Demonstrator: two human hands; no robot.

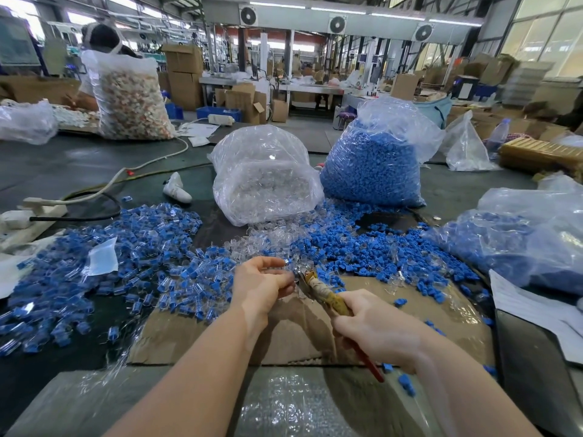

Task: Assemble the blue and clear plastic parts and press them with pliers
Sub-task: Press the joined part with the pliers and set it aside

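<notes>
there, small blue-and-clear part (288,262) pinched in left hand (262,283) fingers, pliers (310,283) in right hand (375,329) fingers.

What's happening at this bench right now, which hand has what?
A person is pressing small plastic parts together. The left hand pinches a blue and clear piece at the head of the pliers, whose handles the right hand grips. Both work above a cardboard sheet. A pile of assembled pieces lies to the left, loose blue parts to the right, with a bag of clear parts and a bag of blue parts behind.
</notes>
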